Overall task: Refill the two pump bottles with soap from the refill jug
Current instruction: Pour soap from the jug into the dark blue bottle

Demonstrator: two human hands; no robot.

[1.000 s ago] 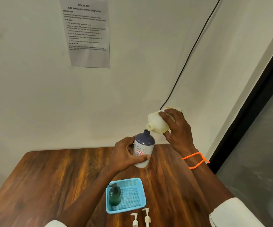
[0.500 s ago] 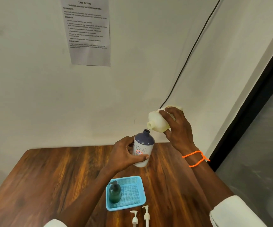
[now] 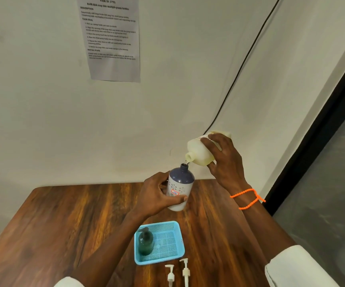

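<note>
My left hand (image 3: 157, 196) grips a white pump bottle with a grey-blue shoulder (image 3: 180, 186), held above the wooden table with its neck open. My right hand (image 3: 224, 160) holds the pale yellow refill jug (image 3: 198, 153) tipped on its side, spout just above the bottle's neck. A thin drop or stream of soap shows at the spout. A dark green pump bottle (image 3: 145, 241) with its pump on stands in the blue basket (image 3: 172, 257). Two white pump heads (image 3: 179, 273) lie on the table in front of the basket.
The wooden table (image 3: 64, 220) stands against a white wall with a printed sheet (image 3: 112, 38) and a black cable (image 3: 240, 71). A dark-framed glass panel (image 3: 333, 162) runs along the right side.
The jug has tilted a little further, its spout now closer over the bottle's neck. The view has shifted slightly; the hands keep their hold.
</note>
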